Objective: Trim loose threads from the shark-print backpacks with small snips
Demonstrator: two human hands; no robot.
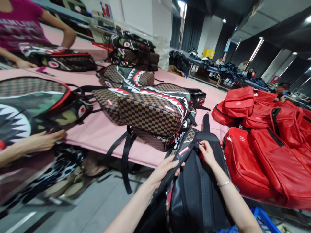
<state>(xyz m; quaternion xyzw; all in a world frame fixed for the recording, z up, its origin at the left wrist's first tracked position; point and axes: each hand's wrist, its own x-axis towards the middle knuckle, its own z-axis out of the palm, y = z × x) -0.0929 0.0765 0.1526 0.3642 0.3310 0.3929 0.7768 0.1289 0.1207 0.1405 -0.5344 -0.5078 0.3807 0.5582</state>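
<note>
A backpack leans at the table's edge in front of me, its black padded back turned up toward me. My left hand is closed around its shoulder strap, which has a checked and camouflage face and a small red label. Near the strap's upper end, my right hand pinches at the top of the back panel; what lies between its fingertips is too small to make out. Just beyond, a brown checked backpack with a shark-mouth print lies on the pink table, its black straps hanging over the edge.
Red backpacks are heaped at the right. More shark-print bags are stacked at the back. On the left, a co-worker's hand touches a camouflage backpack; another person stands across the table. A blue crate sits low at right.
</note>
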